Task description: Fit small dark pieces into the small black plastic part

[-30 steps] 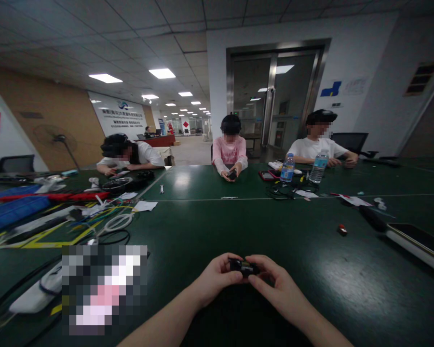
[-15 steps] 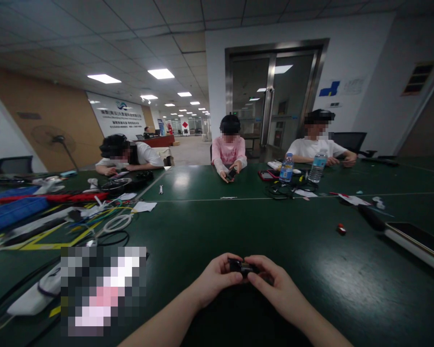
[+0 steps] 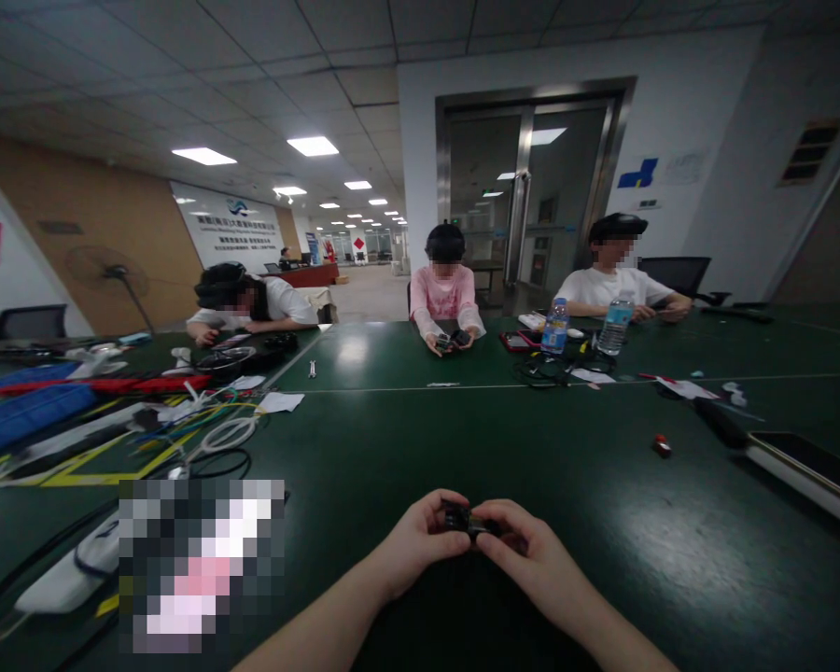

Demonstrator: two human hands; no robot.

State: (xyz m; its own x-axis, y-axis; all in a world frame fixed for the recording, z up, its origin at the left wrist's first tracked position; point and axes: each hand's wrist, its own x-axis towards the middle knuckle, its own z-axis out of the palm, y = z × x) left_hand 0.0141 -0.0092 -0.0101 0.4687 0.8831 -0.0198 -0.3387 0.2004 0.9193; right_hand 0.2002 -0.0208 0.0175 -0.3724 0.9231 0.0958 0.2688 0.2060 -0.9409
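Observation:
Between my two hands, just above the near side of the green table (image 3: 364, 448), is a small black object (image 3: 471, 525) with a shiny surface. Its exact kind is too dark and small to make out. My left hand (image 3: 420, 541) pinches its left end between thumb and fingers. On the other end, my right hand (image 3: 528, 546) has its thumb and fingertips closed, and they cover much of that side. A small red and brown piece (image 3: 662, 445) lies on the table off to the right of my hands.
A white power strip (image 3: 70, 569), cables (image 3: 228, 432) and a blue tray (image 3: 32, 417) crowd the left. A phone-like slab (image 3: 812, 476) lies at right. Water bottles (image 3: 614, 324) stand farther back. Three people sit across the table, one in a pink shirt (image 3: 444, 291).
My fingers have shifted slightly on the black object, which shows at a slightly different angle. Across the table, the hands of the person in pink have moved a little apart, holding dark items.

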